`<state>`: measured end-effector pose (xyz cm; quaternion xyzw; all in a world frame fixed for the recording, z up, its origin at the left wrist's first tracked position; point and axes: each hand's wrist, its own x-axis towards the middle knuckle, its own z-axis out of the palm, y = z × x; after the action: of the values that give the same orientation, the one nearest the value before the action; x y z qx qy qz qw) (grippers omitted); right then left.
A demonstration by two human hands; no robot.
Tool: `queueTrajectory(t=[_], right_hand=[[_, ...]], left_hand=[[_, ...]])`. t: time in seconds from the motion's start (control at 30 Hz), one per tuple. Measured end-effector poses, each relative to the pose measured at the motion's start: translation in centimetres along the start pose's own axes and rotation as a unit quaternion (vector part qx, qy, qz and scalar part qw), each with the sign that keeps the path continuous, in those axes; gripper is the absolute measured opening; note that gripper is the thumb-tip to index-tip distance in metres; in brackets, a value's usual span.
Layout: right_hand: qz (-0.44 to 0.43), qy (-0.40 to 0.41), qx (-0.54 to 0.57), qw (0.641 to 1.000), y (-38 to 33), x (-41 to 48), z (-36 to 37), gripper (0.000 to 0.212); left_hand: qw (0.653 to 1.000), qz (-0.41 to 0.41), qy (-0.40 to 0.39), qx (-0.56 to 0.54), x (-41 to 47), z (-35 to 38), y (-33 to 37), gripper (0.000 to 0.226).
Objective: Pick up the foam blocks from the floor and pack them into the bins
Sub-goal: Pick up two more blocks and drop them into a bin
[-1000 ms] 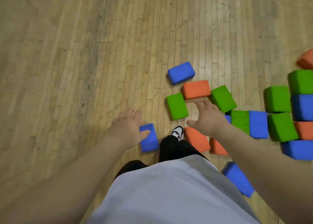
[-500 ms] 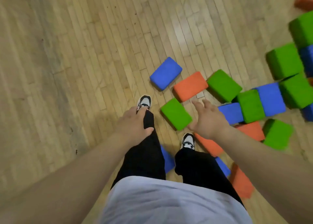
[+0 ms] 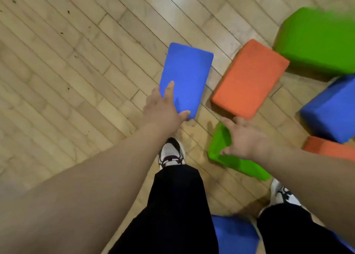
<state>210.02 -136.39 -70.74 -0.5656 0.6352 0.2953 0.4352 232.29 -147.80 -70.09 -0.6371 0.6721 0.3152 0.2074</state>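
- The left hand [image 3: 163, 109] is closing its grip on the near corner of the blue block [image 3: 187, 77]: fingers are lying on the top face, the thumb is hooking under the near short edge, so it is holding the block, though whether the block is off the floor [image 3: 67, 71] yet I cannot tell.
- The right hand [image 3: 244, 138] is spreading open, gripping nothing; its palm is hovering over the near green block [image 3: 230, 157] while its fingertips are reaching up to the near edge of the orange block [image 3: 249, 79].
- Taking the blue block as the landmark: the orange block is lying just to its right, a narrow strip of floor between them; the near green block is sitting below and to the right; a second blue block [image 3: 330, 107] and a large green one [image 3: 318, 40] are lying further right, well apart.
- The blue block's long axis is running away from the left hand, almost in line with that forearm, so the hand is holding one end and the far end is sticking out unsupported.
- My read: the right hand is nearer the orange and green blocks, and either could be its next pick.
- All the blocks are matte, soft-looking foam bricks with rounded corners and a slightly grainy skin; the floor is pale, scuffed hardwood strip.
- No bins are showing anywhere in view, so packing is looking like a step yet to come.
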Motion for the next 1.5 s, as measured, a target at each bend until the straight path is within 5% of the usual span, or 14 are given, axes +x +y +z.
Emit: queueTrajectory(t=[0.37,0.57,0.7,0.93,1.2,1.33,1.5], right_hand=[[-0.001,0.021,0.003,1.000,2.4,4.8,4.0,0.149],[-0.011,0.004,0.036,0.999,2.6,3.3,3.4,0.122],[-0.014,-0.008,0.162,0.987,3.0,0.1,4.3,0.099],[0.046,0.129,0.234,0.963,5.7,-12.7,3.1,0.090],[0.215,0.300,0.469,0.803,12.1,-40.2,0.4,0.078],[0.301,0.301,0.556,0.714,15.9,-55.4,2.8,0.075],[0.355,0.396,0.620,0.577,22.7,-70.5,7.9,0.072]], left_hand=[[0.958,-0.122,0.037,-0.255,4.8,5.8,-3.1,0.144],[0.965,-0.127,0.029,-0.229,3.2,4.2,-1.5,0.116],[0.959,-0.101,0.046,-0.262,0.7,2.8,-0.3,0.097],[0.981,-0.043,0.079,-0.174,-9.8,-3.1,4.1,0.077],[0.989,0.147,-0.024,-0.006,-29.2,-14.4,21.0,0.065],[0.954,0.288,-0.058,0.066,-40.7,-17.7,32.0,0.070],[0.898,0.417,-0.061,0.124,-53.8,-16.8,44.8,0.074]])
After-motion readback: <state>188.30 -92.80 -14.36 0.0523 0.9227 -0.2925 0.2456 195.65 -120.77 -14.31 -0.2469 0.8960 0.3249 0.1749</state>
